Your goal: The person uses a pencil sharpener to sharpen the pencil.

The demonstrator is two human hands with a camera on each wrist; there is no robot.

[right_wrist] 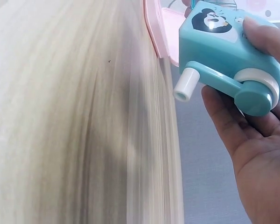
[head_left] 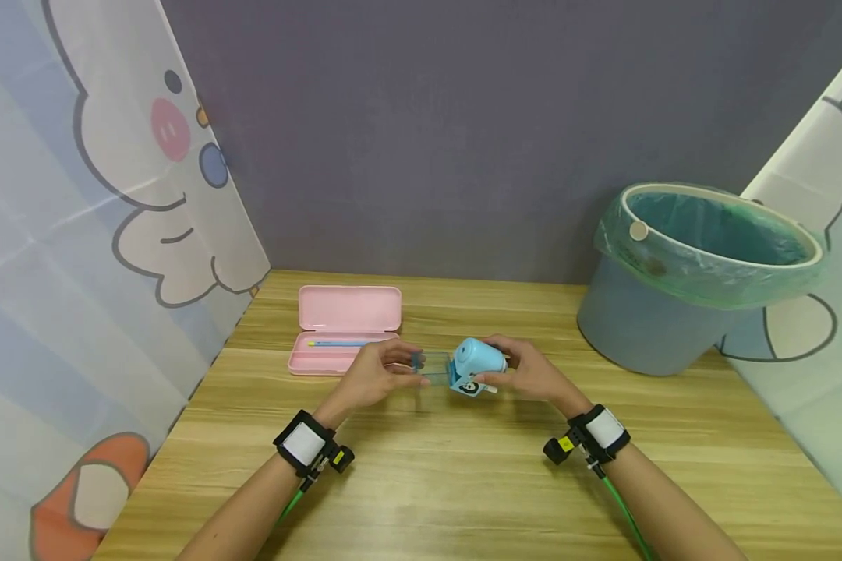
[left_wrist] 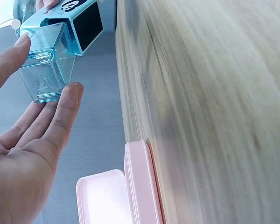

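Observation:
A light blue crank pencil sharpener [right_wrist: 219,44] with a panda print is gripped by my right hand [head_left: 529,372], thumb on one side and fingers on the other. Its crank arm with a white knob [right_wrist: 186,84] points toward the table side in the right wrist view. My left hand [head_left: 373,375] pinches the clear blue shavings drawer [left_wrist: 46,70] between thumb and fingertips. The drawer sticks out on the left of the sharpener body, which shows a dark opening [left_wrist: 87,28] in the left wrist view. Both parts are held above the wooden table.
Behind my left hand lies an open pink pencil case [head_left: 351,308] with a blue pencil [head_left: 340,344] inside. A grey bucket [head_left: 649,327] lined with a green plastic bag stands at the right rear. A grey wall [head_left: 421,140] rises behind the wooden table [head_left: 435,483].

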